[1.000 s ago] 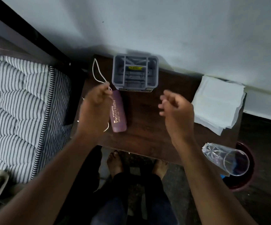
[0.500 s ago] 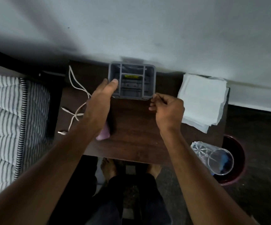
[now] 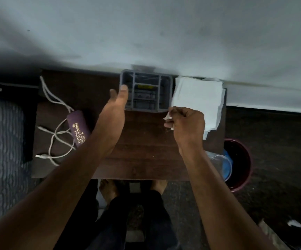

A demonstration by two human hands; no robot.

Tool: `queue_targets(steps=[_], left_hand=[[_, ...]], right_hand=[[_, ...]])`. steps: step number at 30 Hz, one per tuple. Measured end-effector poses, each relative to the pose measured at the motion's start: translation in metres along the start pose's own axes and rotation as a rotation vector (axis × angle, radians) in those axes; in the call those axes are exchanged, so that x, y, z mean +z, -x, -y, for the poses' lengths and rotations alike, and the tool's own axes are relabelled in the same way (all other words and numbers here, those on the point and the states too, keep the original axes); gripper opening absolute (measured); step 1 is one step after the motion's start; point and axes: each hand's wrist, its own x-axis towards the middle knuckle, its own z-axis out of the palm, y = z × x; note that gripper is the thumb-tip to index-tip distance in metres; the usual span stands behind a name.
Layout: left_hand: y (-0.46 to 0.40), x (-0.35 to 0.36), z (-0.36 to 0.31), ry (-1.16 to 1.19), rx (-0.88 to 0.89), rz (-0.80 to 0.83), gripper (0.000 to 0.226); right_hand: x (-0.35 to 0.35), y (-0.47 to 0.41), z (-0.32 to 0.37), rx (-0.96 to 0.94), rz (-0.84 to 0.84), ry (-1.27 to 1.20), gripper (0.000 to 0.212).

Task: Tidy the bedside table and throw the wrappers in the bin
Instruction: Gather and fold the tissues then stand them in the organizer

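A: Comparing with the view half a second ago: my left hand [image 3: 116,105], fingers straight, lies against the left wall of the grey organiser [image 3: 146,91], which has slid along the tabletop's far edge until it touches the stack of white tissues [image 3: 198,98] at the far right corner.

B: And the right hand?

A: My right hand [image 3: 185,123], earlier at the organiser's near right corner, is now curled and pinching a small white scrap [image 3: 168,118]. I judge it a wrapper, though it is too small to be sure.

B: What does that mean for the task?

A: The organiser is squared away; the scrap is lifted and ready for disposal. The dark red bin [image 3: 239,170] stands on the floor off the tabletop's near right corner, well apart from the pinch, with a clear glass [image 3: 221,165] overhanging it.

B: Still untidied?

A: The purple case [image 3: 77,129] and the tangled white cable [image 3: 56,134] by the left edge of the bedside table [image 3: 146,150].
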Motion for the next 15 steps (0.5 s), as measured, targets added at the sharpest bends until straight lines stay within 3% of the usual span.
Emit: queue_targets(steps=[3,5,7,11,13,15], left_hand=[[0.019,0.001,-0.001,-0.17,0.05,-0.345,0.069],[0.036,0.003,-0.001,-0.1,0.115,-0.382,0.047],[0.05,0.01,0.0,0.009,0.079,-0.215,0.027],[0.066,0.051,0.008,-0.081,-0.002,0.138,0.025],[0.063,0.081,0.012,-0.088,-0.001,0.211,0.032],[0.054,0.109,0.011,-0.218,0.038,0.266,0.059]], right_hand=[[-0.034,0.009,0.027,0.01,0.069,0.086,0.004],[-0.066,0.011,0.05,-0.035,0.148,0.203,0.006],[-0.097,0.004,0.067,-0.051,0.156,0.284,0.01],[-0.131,-0.038,0.059,-0.016,-0.016,0.398,0.013],[-0.136,-0.063,0.038,0.034,-0.074,0.443,0.007],[-0.135,-0.083,0.016,0.08,-0.092,0.466,0.019]])
